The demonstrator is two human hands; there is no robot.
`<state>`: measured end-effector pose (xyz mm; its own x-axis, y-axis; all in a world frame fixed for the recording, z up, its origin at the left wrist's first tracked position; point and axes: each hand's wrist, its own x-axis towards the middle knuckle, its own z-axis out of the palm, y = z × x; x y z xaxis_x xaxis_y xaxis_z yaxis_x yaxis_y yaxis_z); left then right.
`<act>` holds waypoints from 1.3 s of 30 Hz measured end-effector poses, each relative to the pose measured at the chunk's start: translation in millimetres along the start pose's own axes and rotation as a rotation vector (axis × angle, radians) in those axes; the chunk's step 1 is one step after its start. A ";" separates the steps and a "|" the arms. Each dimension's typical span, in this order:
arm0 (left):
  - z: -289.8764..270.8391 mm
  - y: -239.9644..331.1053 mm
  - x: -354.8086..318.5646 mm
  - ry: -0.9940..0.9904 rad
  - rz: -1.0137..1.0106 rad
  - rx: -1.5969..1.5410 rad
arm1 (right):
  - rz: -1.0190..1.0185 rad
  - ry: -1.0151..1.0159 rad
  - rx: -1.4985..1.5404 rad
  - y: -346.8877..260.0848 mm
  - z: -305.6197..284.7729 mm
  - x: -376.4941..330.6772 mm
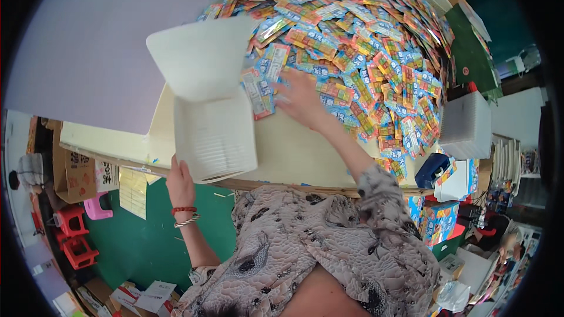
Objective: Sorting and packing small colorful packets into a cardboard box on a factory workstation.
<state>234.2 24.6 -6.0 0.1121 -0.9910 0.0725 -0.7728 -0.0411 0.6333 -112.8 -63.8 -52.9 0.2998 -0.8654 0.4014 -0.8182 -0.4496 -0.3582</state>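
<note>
My left hand [180, 188] grips the lower left edge of a white box [249, 161], its fingers partly hidden behind the side. The box lies tilted at the table's near edge with its lid [200, 53] folded back, and no packets show inside. My right hand [298, 98] reaches over the table with its fingers spread apart. Just beyond its fingertips, two small flat packets [258, 91] lie right beside the box. A large heap of similar colourful packets [358, 47] spreads from there to the far right.
A dark blue tape dispenser [432, 169] sits at the table's right corner, near a stack of translucent plastic trays [467, 123]. A purple-grey sheet [82, 53] covers the left side. Red stools [79, 249] and a cardboard carton [75, 173] stand at lower left.
</note>
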 end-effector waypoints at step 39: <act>214.2 116.1 46.0 -0.268 0.188 0.007 | 0.665 0.282 0.416 64.4 2.8 -29.7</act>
<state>15.8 -53.0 -94.2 -0.2007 -0.9795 -0.0181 -0.7686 0.1460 0.6229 -173.0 -67.6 -90.2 -0.3613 -0.9164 0.1722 -0.5167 0.0430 -0.8551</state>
